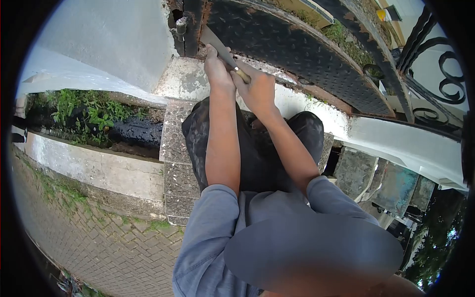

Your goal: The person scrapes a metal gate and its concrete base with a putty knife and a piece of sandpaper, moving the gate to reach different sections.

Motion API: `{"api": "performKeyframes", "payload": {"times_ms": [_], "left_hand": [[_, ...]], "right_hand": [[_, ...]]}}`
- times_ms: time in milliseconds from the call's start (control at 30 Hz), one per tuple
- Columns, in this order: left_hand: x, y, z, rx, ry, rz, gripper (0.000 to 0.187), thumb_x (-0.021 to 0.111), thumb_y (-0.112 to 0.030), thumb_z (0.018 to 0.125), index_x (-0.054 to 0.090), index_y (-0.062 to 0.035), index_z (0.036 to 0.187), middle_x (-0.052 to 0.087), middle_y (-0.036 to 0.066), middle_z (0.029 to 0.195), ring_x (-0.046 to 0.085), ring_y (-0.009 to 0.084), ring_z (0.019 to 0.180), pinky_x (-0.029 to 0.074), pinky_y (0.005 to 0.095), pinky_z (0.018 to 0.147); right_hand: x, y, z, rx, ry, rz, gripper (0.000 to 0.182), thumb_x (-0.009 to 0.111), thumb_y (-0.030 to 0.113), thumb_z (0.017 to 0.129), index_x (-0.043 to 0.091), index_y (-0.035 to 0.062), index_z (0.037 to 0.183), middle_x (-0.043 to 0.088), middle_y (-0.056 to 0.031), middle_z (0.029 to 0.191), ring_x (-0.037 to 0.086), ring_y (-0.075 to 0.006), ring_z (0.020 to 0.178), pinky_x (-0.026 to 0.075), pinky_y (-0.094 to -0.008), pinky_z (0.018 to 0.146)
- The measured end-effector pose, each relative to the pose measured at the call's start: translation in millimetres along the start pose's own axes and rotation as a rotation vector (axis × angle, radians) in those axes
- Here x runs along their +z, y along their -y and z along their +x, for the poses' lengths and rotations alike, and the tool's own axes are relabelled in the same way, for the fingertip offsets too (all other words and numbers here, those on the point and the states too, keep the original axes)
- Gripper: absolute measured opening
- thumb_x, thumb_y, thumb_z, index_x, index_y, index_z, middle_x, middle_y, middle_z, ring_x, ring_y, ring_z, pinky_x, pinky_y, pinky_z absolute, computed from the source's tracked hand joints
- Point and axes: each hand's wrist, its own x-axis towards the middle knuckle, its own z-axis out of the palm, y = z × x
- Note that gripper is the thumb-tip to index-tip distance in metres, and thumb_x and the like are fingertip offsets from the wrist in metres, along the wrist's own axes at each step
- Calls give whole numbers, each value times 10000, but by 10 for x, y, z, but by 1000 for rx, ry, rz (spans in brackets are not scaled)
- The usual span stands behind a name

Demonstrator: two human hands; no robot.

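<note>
Head view: person squats facing a black metal gate [282,47], its textured panel rusty along the edges. A long-bladed tool [216,43] is at the gate's lower left corner, blade slanting up toward the rusty upright there; whether the tip touches metal cannot be told. Right hand [257,89], just below the gate's bottom edge, has its fingers clamped around the handle, pale collar showing beside them. Left hand [217,68], nearer the gate's corner, has its fingers curled about the blade, thumb lying along one side; undersides of the fingers hidden.

Surroundings, by the gate: chipped white ledge [185,81] runs directly below it. Pale wall [109,39] stands left of it. Farther left and lower, green plants [94,114] grow in a dark trough [138,132], bounded by a concrete curb [114,171]. Pebbled slabs [179,173] lie below the gate's left end, past the ledge. Brick paving [114,247] spreads well apart from it, lower left. Curled ironwork [415,40] stands off its right side.
</note>
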Motion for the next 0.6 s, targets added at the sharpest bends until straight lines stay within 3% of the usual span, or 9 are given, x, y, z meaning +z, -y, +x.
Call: {"api": "performKeyframes", "payload": {"times_ms": [100,167,267,333,400,467,500,533,600], "left_hand": [[0,56,-1,-5,-56,-16,424,432,-449,1030,578,-58,958,560,50,832,545,166,764,454,336,711],[5,167,-66,-36,-2,-125,400,436,-437,1031,573,-64,983,562,48,844,547,168,776,454,332,714],[9,113,27,-33,4,-65,388,432,-430,1034,548,-63,1079,574,49,878,557,169,785,471,336,701],[-23,58,-7,-47,-6,-29,392,435,-433,1033,553,-61,1066,580,55,874,560,167,772,474,334,690],[29,3,-23,-16,-23,-22,396,437,-435,1032,558,-59,1053,586,61,869,563,166,759,477,332,679],[43,-1,-150,109,113,-59,410,441,-442,1030,566,-53,1002,596,71,850,570,159,744,475,318,657],[66,-40,-197,171,215,21,425,437,-443,1032,574,-46,965,605,67,810,576,151,739,474,303,642],[79,-94,-179,172,212,18,425,437,-443,1032,574,-46,965,605,67,810,576,151,739,474,303,642],[73,-103,-157,137,142,87,431,441,-437,1032,583,-37,957,606,59,777,581,149,746,476,306,643]], "right_hand": [[21,-169,-63,-101,-40,114,362,704,163,834,683,99,1190,675,-193,779,661,-325,626,514,-365,596],[-141,-160,-120,-78,27,18,363,681,192,846,669,124,1203,688,-191,800,678,-357,699,542,-399,636],[-101,13,42,-47,66,-86,373,693,182,841,669,123,1208,690,-187,789,683,-336,680,542,-390,629],[-23,-68,3,17,17,-129,381,706,190,835,671,115,1207,693,-178,780,684,-319,663,538,-384,612],[-35,-114,-29,-157,3,-47,380,713,202,833,674,102,1198,696,-179,790,680,-321,654,532,-381,604],[-207,67,-50,-105,49,-34,382,717,171,828,671,93,1199,699,-183,815,678,-316,658,533,-376,607],[-230,117,-60,-131,-40,-12,387,720,159,824,668,85,1201,697,-179,806,678,-310,658,531,-369,601],[-248,126,-72,-153,-128,5,393,724,146,821,664,77,1203,695,-175,798,678,-303,658,529,-362,596],[-142,26,-90,-130,-92,-5,395,729,121,815,660,50,1197,685,-162,772,675,-288,654,523,-355,579]]}}
